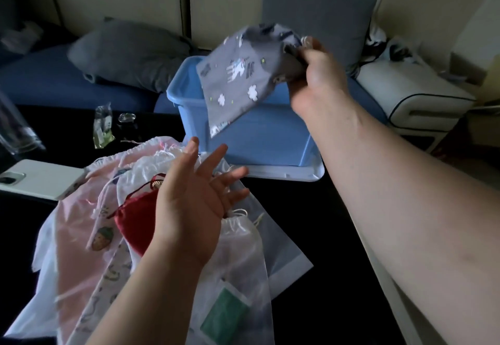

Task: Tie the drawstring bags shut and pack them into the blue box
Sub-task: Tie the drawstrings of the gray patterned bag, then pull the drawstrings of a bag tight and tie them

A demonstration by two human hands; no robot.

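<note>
fingers of the right hand were curled tight round the gathered mouth of one grey unicorn-print bag, held in the air over the single blue box. the left hand was wide open, palm up, fingers spread, holding nothing, hovering above the heap of loose bags on the dark table just beside the box. in that heap lay one red pouch, one pink bag, and several pale translucent ones whose number could not be told. two grey cushions sat on the sofa behind; one white phone lay at the left.
</note>
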